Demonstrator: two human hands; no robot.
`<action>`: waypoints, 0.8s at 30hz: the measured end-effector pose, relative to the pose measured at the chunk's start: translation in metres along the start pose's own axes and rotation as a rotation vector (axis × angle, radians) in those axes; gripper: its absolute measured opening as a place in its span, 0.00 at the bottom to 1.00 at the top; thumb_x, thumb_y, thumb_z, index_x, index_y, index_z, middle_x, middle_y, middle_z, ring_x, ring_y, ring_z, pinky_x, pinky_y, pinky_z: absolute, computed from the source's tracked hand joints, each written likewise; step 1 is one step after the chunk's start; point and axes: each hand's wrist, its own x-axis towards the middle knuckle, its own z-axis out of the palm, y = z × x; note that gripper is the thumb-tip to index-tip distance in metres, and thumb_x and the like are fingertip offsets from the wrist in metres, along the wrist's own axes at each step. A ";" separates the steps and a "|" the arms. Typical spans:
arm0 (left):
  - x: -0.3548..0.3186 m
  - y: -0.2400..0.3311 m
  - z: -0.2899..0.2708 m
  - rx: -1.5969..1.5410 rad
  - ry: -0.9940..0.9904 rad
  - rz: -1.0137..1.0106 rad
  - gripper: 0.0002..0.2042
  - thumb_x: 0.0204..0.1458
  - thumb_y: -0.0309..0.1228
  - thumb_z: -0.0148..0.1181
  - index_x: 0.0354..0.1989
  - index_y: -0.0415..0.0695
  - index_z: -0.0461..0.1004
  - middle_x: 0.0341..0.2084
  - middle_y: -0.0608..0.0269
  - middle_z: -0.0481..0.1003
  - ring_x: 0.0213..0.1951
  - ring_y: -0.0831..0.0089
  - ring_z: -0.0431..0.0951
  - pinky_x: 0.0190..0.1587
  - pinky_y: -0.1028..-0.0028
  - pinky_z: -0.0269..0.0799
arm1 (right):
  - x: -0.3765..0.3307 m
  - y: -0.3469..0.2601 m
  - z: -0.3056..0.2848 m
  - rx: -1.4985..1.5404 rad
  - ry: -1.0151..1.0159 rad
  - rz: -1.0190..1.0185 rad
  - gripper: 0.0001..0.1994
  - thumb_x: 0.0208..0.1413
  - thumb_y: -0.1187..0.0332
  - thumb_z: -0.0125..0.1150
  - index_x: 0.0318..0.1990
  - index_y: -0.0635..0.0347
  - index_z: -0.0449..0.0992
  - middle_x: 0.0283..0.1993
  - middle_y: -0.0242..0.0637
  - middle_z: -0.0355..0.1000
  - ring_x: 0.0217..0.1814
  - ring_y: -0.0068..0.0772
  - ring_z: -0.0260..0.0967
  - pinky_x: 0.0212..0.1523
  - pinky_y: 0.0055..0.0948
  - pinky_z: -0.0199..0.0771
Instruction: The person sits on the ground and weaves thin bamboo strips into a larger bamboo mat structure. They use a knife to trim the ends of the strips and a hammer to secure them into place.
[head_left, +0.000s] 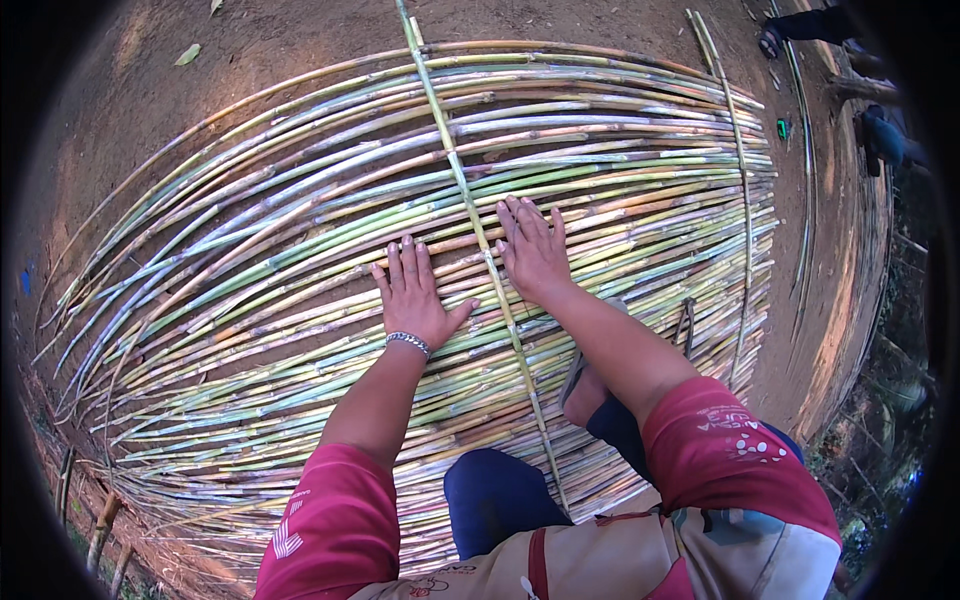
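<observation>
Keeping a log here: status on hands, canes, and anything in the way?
Left hand flat on the canes. Right hand likewise, beside the crossing pole. Navy-clad knee hides some near canes.

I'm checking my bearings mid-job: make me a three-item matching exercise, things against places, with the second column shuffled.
1. long jointed yellow-green crosswise cane
2. silver metal chain-link bracelet
3. flat pale-green leaf

A. on brown soil, upper left
B. passing between left grip and right grip
C. around the left wrist

Pairs: 1-B; 2-C; 3-A
</observation>
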 end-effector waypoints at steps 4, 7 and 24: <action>0.001 0.002 0.001 -0.028 0.003 -0.007 0.63 0.49 0.75 0.54 0.77 0.30 0.43 0.79 0.39 0.41 0.80 0.44 0.33 0.77 0.40 0.23 | 0.007 -0.009 0.002 0.107 0.093 0.155 0.32 0.69 0.56 0.50 0.78 0.50 0.54 0.80 0.38 0.50 0.80 0.40 0.50 0.77 0.60 0.41; 0.002 0.001 0.005 -0.028 0.032 0.006 0.63 0.49 0.74 0.54 0.77 0.30 0.44 0.78 0.37 0.42 0.80 0.43 0.34 0.77 0.40 0.24 | 0.009 -0.010 0.005 0.052 0.112 0.162 0.31 0.68 0.58 0.53 0.77 0.48 0.58 0.79 0.38 0.55 0.77 0.42 0.54 0.73 0.58 0.45; -0.003 -0.006 0.009 -0.039 0.084 0.015 0.60 0.50 0.74 0.54 0.77 0.33 0.47 0.78 0.39 0.46 0.80 0.47 0.39 0.77 0.40 0.27 | 0.000 -0.007 -0.012 -0.097 -0.186 0.074 0.30 0.74 0.50 0.39 0.80 0.38 0.50 0.85 0.30 0.41 0.87 0.49 0.32 0.80 0.66 0.32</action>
